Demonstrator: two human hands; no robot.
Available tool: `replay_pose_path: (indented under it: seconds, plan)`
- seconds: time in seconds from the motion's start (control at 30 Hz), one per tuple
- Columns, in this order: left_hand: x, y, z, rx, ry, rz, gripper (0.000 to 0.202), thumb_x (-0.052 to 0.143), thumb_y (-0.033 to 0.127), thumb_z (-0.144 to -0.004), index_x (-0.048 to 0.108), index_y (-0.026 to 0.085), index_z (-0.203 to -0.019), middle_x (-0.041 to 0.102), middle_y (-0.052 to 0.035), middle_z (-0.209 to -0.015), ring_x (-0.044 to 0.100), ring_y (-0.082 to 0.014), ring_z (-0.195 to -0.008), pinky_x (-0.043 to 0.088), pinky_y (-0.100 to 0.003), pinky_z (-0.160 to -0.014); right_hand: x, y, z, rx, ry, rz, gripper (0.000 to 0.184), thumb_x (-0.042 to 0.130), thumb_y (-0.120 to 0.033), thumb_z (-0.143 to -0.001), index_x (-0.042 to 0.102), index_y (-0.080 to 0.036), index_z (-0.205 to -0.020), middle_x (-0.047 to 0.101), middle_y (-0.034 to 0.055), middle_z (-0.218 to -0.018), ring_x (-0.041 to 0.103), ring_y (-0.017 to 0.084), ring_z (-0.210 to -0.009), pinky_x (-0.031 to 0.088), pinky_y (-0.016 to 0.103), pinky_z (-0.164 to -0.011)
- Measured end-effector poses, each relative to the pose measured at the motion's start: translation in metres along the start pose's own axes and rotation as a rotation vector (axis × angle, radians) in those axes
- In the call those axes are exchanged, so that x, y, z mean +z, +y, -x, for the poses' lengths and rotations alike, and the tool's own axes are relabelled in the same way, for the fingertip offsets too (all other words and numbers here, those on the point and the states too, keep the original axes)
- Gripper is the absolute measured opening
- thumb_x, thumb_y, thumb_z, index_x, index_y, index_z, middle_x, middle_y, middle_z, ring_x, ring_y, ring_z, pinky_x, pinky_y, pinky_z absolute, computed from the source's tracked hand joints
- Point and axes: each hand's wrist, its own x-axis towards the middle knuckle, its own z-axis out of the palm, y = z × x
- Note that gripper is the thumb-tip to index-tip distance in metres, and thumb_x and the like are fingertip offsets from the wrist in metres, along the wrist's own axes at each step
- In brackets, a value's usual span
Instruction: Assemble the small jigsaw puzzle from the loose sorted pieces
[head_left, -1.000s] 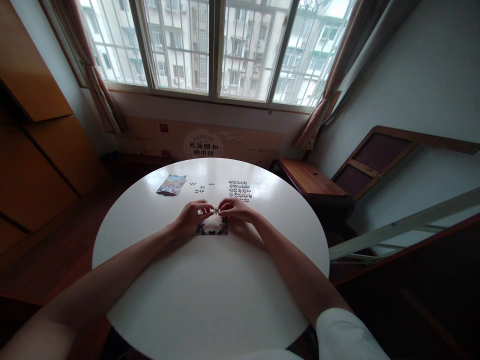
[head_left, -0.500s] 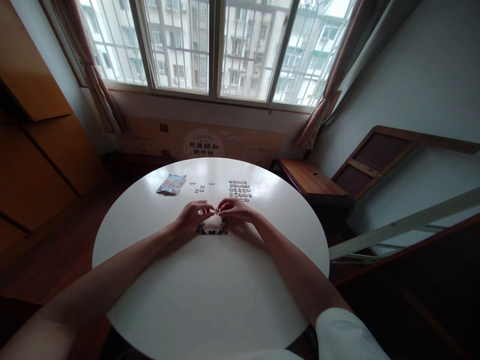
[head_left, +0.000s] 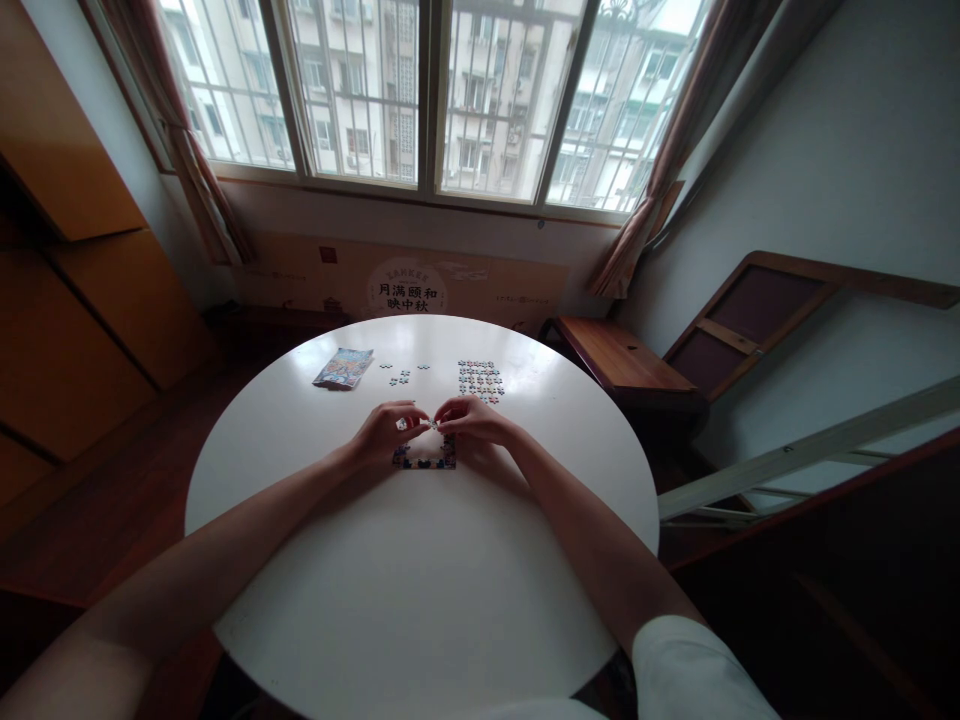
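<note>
My left hand (head_left: 390, 426) and right hand (head_left: 472, 417) pinch one small puzzle piece (head_left: 433, 424) between them, its print too tiny for me to make out, by the far side of the joined puzzle border (head_left: 425, 464); beyond lie rows of pieces (head_left: 481, 379), some loose pieces (head_left: 404, 377) and a colourful packet (head_left: 344, 369)

The worktop (head_left: 420, 580) is round, white and glossy. It carries: a printed packet (head_left: 343, 369), left of frame centre; scattered puzzle pieces (head_left: 405, 377), right of the packet; a rowed array of pieces (head_left: 481, 380) at frame centre; and a partly hidden puzzle border (head_left: 425, 464), below centre.
</note>
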Motion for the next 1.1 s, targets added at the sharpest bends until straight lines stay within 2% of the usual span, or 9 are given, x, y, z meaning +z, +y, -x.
replay_pose_path:
  seconds: [0.83,1.1]
  plan:
    - [0.002,-0.0032,0.0016,-0.017,0.013,-0.005,0.018,0.061,0.031,-0.084,0.07,0.018,-0.092,0.063,-0.0018,-0.072,0.058,-0.0115,-0.063,0.046,-0.023,-0.063,-0.0027,0.0059,-0.0013,-0.023,-0.007,-0.002,0.032,0.079,-0.029,-0.062,0.069,-0.013,-0.088,0.066,0.0025,-0.072,0.06,0.011,-0.065,0.044,0.019,-0.054]
    - [0.0015,-0.0019,0.0011,-0.018,0.014,-0.005,0.018,0.061,0.033,-0.084,0.07,0.019,-0.09,0.064,-0.0014,-0.072,0.059,-0.0117,-0.064,0.046,-0.023,-0.062,-0.0027,0.005,0.0,-0.008,0.039,-0.029,0.033,0.079,-0.031,-0.062,0.069,-0.014,-0.089,0.068,0.0041,-0.077,0.061,0.011,-0.064,0.044,0.019,-0.053]
